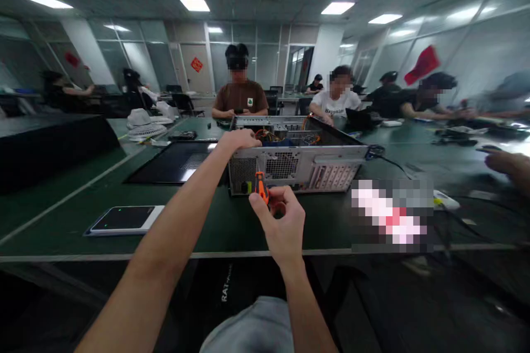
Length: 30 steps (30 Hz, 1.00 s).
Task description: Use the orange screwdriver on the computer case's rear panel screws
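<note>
An opened desktop computer case (pixel 308 149) lies on its side on the green table, its rear panel with grilles and slot covers facing me. Loose wires (pixel 269 135) show inside it. At its near left corner, my left hand (pixel 242 139) is closed over the top edge; its fingertips are partly hidden. Lower down, my right hand (pixel 285 220) grips an orange and black screwdriver (pixel 260 187) between thumb and fingers. The shaft points up toward the rear panel, near the left grille. Whether its tip touches a screw is too small to tell.
A black side panel (pixel 174 162) lies left of the case. Nearer me is a white-edged flat device (pixel 128 218). White fans (pixel 144 127) stand farther back left. A cable (pixel 393 164) and a white power strip (pixel 446 200) are at right. Other people sit around the table.
</note>
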{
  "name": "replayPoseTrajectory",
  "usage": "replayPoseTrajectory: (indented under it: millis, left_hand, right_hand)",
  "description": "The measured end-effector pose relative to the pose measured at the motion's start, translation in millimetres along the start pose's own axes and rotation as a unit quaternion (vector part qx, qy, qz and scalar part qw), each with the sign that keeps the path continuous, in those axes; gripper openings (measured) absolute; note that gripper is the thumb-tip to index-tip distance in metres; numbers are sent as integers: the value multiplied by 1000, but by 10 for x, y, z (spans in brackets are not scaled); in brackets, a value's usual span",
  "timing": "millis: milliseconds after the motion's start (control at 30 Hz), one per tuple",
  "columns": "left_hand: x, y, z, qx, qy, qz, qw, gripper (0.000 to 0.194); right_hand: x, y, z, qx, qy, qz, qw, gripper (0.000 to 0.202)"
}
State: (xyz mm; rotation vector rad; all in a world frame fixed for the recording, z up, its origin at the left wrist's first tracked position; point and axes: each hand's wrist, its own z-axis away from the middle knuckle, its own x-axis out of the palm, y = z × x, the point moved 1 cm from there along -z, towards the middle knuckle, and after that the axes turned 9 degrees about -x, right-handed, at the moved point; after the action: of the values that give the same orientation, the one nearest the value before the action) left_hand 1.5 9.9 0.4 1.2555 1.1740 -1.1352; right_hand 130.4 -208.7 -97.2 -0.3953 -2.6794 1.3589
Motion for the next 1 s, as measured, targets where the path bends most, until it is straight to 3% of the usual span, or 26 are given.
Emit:
replayPoseTrajectory:
  millis: [133,233,333,433,533,600,667,733,867,1000]
  left_hand:
    - [3,-6,7,1,6,-3,1000,64]
    - [-7,-7,23,-2,10,-3,1000,65]
    - [-19,-7,41,-9,11,-6,1000,67]
    - [-27,-5,56,-13,14,-9,1000,68]
    - [-29,-4,64,-14,12,-3,1000,67]
    - [-28,-4,64,-12,11,-1,1000,66]
    - [-27,-5,62,-10,13,-1,1000,66]
    - [-29,-7,61,-9,16,-3,1000,67]
    - [-34,-8,58,-10,16,-2,1000,67]
    - [-28,-12,48,-8,17,-1,1000,66]
  right_hand:
    - [30,17,-5,68,-49,-121,989,42]
    - [78,44,-17,145,-59,-264,952,45]
    - [118,34,-26,224,-65,-416,879,48]
    - [132,-23,-25,289,-76,-545,783,48]
    - [136,-75,-14,341,-85,-626,696,42]
    - [138,-90,-2,366,-76,-652,660,37]
    - [136,-97,9,372,-57,-661,649,29]
    - [128,-111,19,353,-40,-661,661,24]
    - [118,-165,43,299,-42,-653,695,42]
    - [117,-200,60,278,-49,-656,700,40]
